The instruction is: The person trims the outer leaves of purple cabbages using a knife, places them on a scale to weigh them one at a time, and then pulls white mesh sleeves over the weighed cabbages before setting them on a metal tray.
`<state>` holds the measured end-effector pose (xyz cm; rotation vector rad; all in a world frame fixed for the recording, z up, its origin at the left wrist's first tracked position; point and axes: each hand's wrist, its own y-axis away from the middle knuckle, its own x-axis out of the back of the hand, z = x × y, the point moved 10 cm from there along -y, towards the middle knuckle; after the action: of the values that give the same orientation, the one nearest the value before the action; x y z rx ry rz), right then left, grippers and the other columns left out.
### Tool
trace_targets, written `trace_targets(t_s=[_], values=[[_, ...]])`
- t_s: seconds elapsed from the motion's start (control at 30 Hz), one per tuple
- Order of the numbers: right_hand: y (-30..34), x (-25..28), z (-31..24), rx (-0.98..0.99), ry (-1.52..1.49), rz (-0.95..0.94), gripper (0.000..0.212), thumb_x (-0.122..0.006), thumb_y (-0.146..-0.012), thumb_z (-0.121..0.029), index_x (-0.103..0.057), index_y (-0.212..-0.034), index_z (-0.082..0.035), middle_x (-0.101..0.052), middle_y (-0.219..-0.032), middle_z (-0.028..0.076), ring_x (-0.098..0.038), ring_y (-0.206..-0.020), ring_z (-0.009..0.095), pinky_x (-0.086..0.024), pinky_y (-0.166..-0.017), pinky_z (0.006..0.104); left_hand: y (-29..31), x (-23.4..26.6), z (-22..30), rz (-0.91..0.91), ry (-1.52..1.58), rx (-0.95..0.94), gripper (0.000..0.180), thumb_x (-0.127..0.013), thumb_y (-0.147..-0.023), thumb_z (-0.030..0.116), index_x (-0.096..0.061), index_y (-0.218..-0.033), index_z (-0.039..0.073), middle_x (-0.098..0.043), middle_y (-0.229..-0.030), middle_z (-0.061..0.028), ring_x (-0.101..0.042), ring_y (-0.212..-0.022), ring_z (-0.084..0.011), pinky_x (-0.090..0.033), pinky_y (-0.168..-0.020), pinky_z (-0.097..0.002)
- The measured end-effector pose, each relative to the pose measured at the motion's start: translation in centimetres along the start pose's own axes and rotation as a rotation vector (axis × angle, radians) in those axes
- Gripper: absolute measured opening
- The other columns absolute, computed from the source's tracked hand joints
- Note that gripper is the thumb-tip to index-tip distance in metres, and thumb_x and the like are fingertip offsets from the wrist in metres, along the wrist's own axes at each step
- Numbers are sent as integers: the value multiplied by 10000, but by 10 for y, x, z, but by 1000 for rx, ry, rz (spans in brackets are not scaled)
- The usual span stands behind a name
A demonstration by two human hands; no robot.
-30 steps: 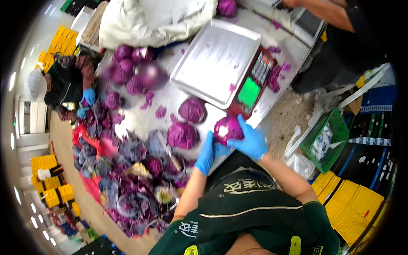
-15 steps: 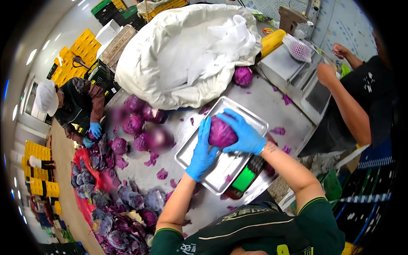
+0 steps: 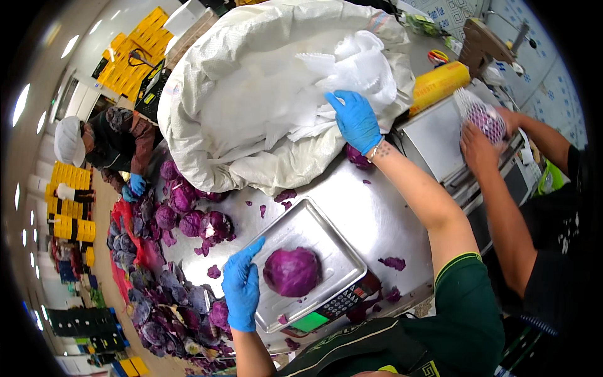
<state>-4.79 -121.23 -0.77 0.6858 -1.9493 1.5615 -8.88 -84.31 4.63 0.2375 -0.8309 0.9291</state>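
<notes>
A red cabbage sits on the metal tray of a scale with a green display. My left hand, in a blue glove, is beside the cabbage at the tray's left edge, fingers stretched and holding nothing. My right hand, also gloved in blue, reaches over the rim of a big white woven sack. Its fingers are extended at the white foam net sleeves inside; no grip on them shows.
Several red cabbages and a heap of outer leaves lie on the steel table at left. A co-worker's hands hold a netted cabbage at right. Another person works at far left. A yellow roll lies behind.
Both hands have let go of the cabbage, leaving it on the tray. My right hand has moved up to the sack. The co-worker at right now holds the netted cabbage.
</notes>
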Motion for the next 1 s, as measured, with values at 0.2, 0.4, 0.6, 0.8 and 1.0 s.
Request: trace_targets(t_s=[0.2,0.4,0.6,0.8,1.0], values=[[-66,-9,-23,293,502,122,518,-503,-868,-100,-559,-1374,-195,-542,-1352,132,-453,-1331,306,-255,-1200,456,35,-14,11,-29,-11,26,468,-590,-845,-62,-680,-1264,124,-682,-1129,-128,-636,-1008,-296,-496,-916,-373],[-88,2,-38,445,360,-122,119,-659,-730,-113,-713,-835,-129,-659,-1195,125,-529,-1244,326,-305,-1164,488,66,12,32,3,-33,-33,461,-589,-850,-41,-677,-1268,130,-679,-1156,-133,-639,-1058,-322,-492,-943,-402],[-4,121,-222,-32,-1271,-488,106,-712,-852,-3,-718,-956,-22,-699,-1021,86,-683,-949,178,-550,-861,311,94,82,55,352,84,-106,549,-675,-858,75,-553,-1393,47,-575,-1400,-144,-576,-1197,-284,-405,-1060,-387],[63,161,-373,-17,-1817,-423,687,-841,-772,-178,-514,-1369,-88,-601,-1270,119,-584,-1160,212,-471,-987,357,144,81,-35,334,734,253,279,-627,-945,33,-606,-1222,4,-669,-1049,-31,-607,-979,-113,-493,-885,-277],[225,91,-416,-423,-1430,-1103,648,-761,-858,-216,-492,-1435,-95,-637,-1292,110,-602,-1189,206,-464,-1030,336,220,68,-64,177,300,218,183,-655,-946,91,-669,-1095,-15,-699,-1014,-30,-631,-868,-96,-513,-755,-245]])
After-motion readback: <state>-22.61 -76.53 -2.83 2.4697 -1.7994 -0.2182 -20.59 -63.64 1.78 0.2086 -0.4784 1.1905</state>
